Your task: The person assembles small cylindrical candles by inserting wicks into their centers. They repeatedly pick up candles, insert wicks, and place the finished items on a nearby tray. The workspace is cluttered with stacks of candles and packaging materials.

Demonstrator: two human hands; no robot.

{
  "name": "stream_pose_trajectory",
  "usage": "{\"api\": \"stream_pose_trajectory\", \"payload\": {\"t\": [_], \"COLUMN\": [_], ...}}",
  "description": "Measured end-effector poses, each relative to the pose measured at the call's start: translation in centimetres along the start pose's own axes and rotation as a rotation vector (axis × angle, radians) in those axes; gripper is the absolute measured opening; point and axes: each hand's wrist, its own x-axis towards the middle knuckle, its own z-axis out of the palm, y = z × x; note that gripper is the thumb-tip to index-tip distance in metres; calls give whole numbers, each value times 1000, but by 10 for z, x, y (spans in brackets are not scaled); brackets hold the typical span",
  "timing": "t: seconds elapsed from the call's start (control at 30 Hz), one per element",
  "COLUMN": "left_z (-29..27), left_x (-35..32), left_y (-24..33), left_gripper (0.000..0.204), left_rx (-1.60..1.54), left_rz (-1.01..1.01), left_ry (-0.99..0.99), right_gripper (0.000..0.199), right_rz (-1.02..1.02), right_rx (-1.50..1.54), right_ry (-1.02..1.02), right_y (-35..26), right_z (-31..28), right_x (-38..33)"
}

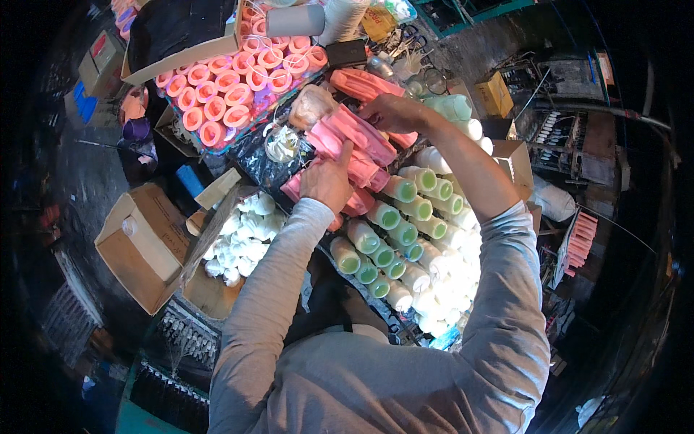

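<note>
Several pink ribbed, waxy-looking long pieces [361,137] lie in a heap on a black plastic-covered surface in front of me. My left hand [329,182] rests on the near side of the heap, its index finger stretched along a piece and the thumb apart; the other fingers are partly hidden. From the right, my right hand [396,116] reaches over the far end, with bent fingers closed at a pink piece. Beyond it lies a red-orange ribbed piece [365,84]. A pale, translucent plastic-wrapped lump [313,106] and a roundish container of white scraps [283,143] sit to the left.
White tubes with green ends [403,189] stand packed at the right, against my right arm. Pink ring-ended pieces [238,94] fill the far left. A carton of white pieces [249,228] and an open cardboard box [148,231] stand left. Scissors [412,36] lie far back.
</note>
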Motion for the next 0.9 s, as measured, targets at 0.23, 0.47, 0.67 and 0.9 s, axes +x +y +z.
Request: {"api": "stream_pose_trajectory", "payload": {"t": [0.23,0.47,0.67,0.9], "left_z": [-1,-2,1,-22], "left_x": [-2,12,4,-91], "left_y": [-3,2,2,-27], "left_gripper": [92,94,110,34], "left_rx": [-1,25,-41,-674], "left_rz": [-37,-10,-14,18], "left_ry": [-38,-24,89,742], "right_gripper": [22,17,23,16], "right_rz": [-68,-49,-289,-769], "right_rx": [-137,-32,250,1330], "right_ry": [439,897,1204,1233], "right_y": [-16,-58,-96,-167], "right_z": [24,7,3,3], "right_x": [-23,-104,-148,-176]}}
